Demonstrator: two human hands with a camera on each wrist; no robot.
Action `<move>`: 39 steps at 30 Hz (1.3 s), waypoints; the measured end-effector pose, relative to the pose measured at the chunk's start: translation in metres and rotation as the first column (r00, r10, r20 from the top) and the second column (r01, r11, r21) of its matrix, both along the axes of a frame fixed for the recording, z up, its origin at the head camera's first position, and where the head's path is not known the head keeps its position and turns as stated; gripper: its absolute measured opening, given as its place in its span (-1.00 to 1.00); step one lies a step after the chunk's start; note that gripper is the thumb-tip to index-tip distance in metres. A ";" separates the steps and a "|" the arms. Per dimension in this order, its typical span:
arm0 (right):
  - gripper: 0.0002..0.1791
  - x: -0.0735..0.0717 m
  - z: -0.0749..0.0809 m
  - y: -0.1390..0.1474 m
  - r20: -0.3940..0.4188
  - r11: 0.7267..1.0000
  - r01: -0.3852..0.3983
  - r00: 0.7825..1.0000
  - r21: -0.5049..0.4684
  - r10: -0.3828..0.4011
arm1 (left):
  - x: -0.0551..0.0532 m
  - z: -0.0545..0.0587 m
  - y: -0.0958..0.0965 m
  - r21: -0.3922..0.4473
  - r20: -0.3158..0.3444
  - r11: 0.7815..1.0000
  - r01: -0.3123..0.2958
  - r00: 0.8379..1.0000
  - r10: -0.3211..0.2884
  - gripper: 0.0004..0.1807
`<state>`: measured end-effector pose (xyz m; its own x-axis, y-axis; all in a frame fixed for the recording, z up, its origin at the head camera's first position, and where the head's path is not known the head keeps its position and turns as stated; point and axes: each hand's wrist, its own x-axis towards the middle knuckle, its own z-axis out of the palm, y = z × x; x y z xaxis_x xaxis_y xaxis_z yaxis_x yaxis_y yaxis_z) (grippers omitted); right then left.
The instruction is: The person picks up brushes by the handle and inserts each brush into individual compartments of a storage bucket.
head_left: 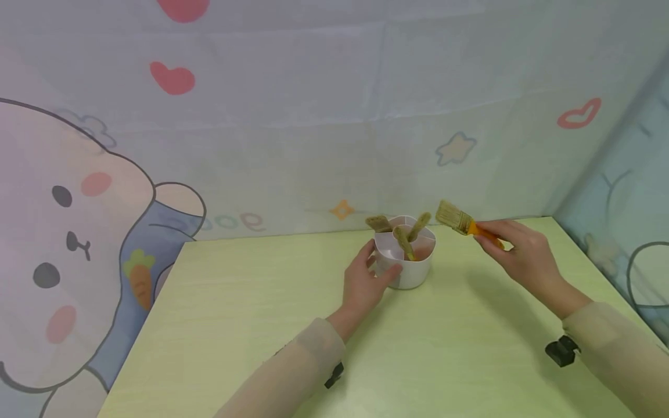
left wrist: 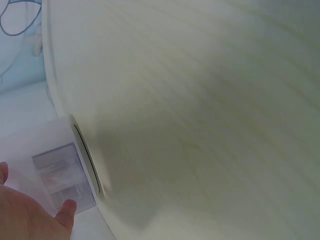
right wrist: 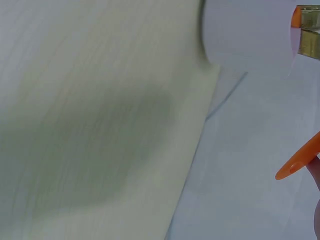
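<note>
My left hand (head_left: 364,281) grips a round white divided organizer (head_left: 407,277) standing on the table, thumb at its front and fingers round its left side. In the left wrist view the organizer (left wrist: 25,142) shows a clear label-like panel (left wrist: 65,175). Several brushes stand bristles up in its compartments, among them one brush (head_left: 378,223) at the left and another brush (head_left: 420,225) leaning right. To the right of the organizer, my right hand (head_left: 528,255) holds a paintbrush (head_left: 453,217) by its orange handle (right wrist: 300,159), raised above the table with its bristles pointing up and left.
The pale wood-grain table (head_left: 251,302) extends left of and in front of the organizer. A printed cloth backdrop (head_left: 292,145) hangs behind the table's back edge, and another printed cloth (head_left: 635,191) hangs at the right.
</note>
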<state>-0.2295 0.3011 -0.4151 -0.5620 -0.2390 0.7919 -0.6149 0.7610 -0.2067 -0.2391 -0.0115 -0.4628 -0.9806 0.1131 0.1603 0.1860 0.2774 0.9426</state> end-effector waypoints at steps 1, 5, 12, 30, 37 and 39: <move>-0.65 -0.001 0.002 -0.003 0.023 1.000 0.003 1.000 -0.027 -0.002 | 0.000 0.000 0.000 0.000 0.000 1.000 0.000 1.000 0.000 -0.15; -0.64 -0.004 0.012 -0.015 0.149 0.987 0.021 0.989 -0.158 0.003 | 0.000 -0.001 0.000 -0.005 0.001 1.000 -0.002 1.000 0.002 -0.15; -0.65 -0.009 0.028 -0.036 0.349 0.910 0.072 0.934 -0.409 0.082 | -0.001 -0.001 0.000 0.003 0.002 1.000 -0.004 1.000 0.004 -0.17; -0.64 -0.040 0.042 -0.060 0.294 0.565 -0.048 0.816 -0.824 0.497 | -0.005 -0.004 0.001 0.012 0.012 1.000 -0.015 1.000 0.015 -0.17; -0.63 -0.052 0.041 -0.068 0.292 0.520 -0.025 0.804 -0.854 0.518 | -0.007 -0.006 0.000 0.009 0.002 1.000 -0.016 1.000 0.016 -0.17; -0.63 -0.055 0.041 -0.069 0.300 0.513 -0.015 0.797 -0.858 0.525 | -0.007 -0.006 0.000 0.013 0.004 1.000 -0.015 1.000 0.015 -0.17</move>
